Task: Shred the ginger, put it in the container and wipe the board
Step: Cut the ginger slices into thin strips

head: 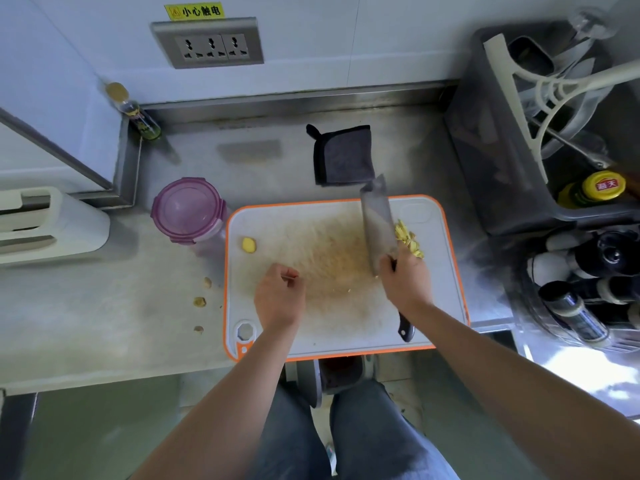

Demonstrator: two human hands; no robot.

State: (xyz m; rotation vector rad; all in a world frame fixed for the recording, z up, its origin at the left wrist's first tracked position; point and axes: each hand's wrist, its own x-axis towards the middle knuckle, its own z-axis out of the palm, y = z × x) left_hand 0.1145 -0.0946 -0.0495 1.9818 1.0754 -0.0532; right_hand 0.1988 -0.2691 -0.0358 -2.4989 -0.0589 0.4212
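With the right hand (405,282) clenched on the broad steel cleaver (377,223), its blade herding yellow ginger shreds (408,239) at 2 o'clock on the orange-rimmed white board (346,327), 1 shove could spill them off (left hand (278,296) loosely curled, empty).

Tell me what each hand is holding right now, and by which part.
The right hand grips the cleaver where blade meets handle; the handle's butt sticks out behind the wrist. The left hand holds nothing I can make out.
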